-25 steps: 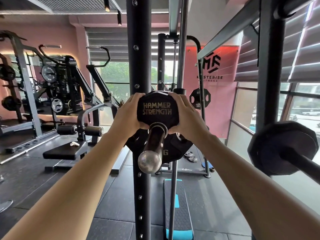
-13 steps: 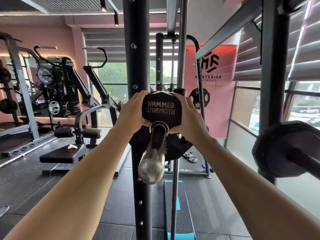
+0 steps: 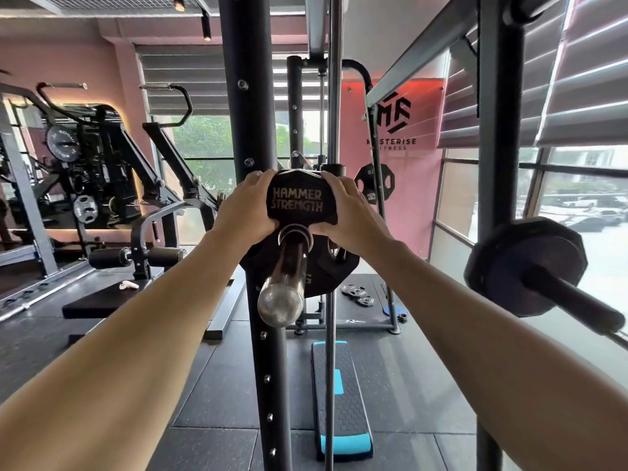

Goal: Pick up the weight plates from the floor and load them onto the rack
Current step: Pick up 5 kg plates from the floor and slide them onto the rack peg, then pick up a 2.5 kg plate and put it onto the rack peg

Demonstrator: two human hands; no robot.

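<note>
Rack upright point(image 3: 253, 107): black perforated post, directly behind the hands, running floor to ceiling.

Large weight plate point(image 3: 334, 270): black, many-sided, already seated on the peg, just below and behind both hands.

Second loaded peg with plate point(image 3: 525, 266): well to the right of the right hand, not involved.

Step platform point(image 3: 341, 396): black with blue trim, on the floor below the hands.

Storage peg point(image 3: 289, 277): chromed bar projecting from the upright toward the camera, passing beneath and between the hands.

Small weight plate point(image 3: 298, 198): black, lettered "HAMMER STRENGTH", threaded on the peg, in front of the large plate.

Left hand point(image 3: 246, 207): fingers curled round the small plate's left edge.

Right hand point(image 3: 351, 215): fingers curled round its right edge, thumb near the peg collar.

Loose small plates point(image 3: 360, 295): on the floor beyond and below the right hand.

Step in hand, by judgement: seating the small plate. The next move calls for an even two-handed push until it meets the large plate, then release.
</note>
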